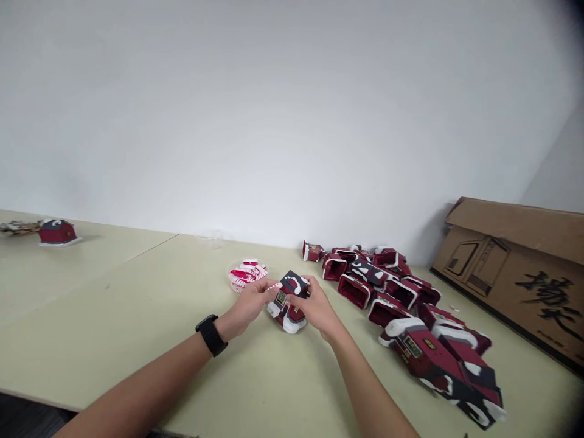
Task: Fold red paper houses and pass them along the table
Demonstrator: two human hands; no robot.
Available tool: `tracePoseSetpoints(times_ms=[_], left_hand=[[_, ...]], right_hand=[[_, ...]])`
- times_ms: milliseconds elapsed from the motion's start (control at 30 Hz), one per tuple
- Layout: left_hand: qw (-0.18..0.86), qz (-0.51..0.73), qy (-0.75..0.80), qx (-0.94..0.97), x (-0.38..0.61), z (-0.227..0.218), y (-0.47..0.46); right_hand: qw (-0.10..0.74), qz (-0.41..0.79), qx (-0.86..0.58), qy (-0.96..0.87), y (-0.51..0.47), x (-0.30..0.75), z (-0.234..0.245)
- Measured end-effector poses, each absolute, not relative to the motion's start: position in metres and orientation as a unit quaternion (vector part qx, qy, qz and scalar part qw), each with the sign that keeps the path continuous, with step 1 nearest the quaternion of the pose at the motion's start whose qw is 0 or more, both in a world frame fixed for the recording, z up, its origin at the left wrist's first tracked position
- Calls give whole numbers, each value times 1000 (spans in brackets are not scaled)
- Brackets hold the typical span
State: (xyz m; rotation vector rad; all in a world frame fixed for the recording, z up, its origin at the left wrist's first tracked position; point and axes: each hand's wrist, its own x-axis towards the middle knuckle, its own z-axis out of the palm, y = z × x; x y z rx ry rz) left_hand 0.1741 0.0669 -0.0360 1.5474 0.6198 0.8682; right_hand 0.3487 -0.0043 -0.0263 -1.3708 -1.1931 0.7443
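Far left: a small red paper house on a white base sits on the pale green table, a brown scrap just beside it.
Tub: a clear plastic tub holds red-and-white pieces, just beyond the left hand.
Left hand: closed in a pinch on a thin red-and-white strip, pressing it to the model; a black watch circles the wrist.
Model: a red house model with a dark, white-trimmed roof sits between both hands, over the table; contact with the table is hard to tell.
Right hand: curled, gripping the model's right side.
Pile: open red house shells with white rims lie heaped just right of that hand.
Front pieces: larger red-and-white house panels lie nearer, at the pile's edge.
Far right: a brown cardboard sheet with black brush characters leans against the white wall.
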Motion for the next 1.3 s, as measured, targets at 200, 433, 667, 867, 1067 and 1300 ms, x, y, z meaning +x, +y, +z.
tracePoseSetpoints(times_ms=[200, 433, 667, 867, 1067, 1300], left_hand=[[539, 352, 324, 693, 172, -33, 68], [331, 322, 319, 828, 171, -40, 70], [319, 301, 344, 831, 170, -35, 73], [665, 316, 310, 601, 171, -35, 74], [728, 310, 280, 544, 174, -50, 76], [702, 340, 278, 561, 177, -51, 70]], right_hand=[[532, 285, -603, -522, -5, 349, -27], [517, 258, -620, -531, -7, 345, -22], [495, 232, -629, -553, -7, 347, -24], [511, 235, -609, -559, -8, 349, -23], [506, 259, -596, -567, -11, 347, -20], [468, 250, -604, -595, -11, 347, -23]])
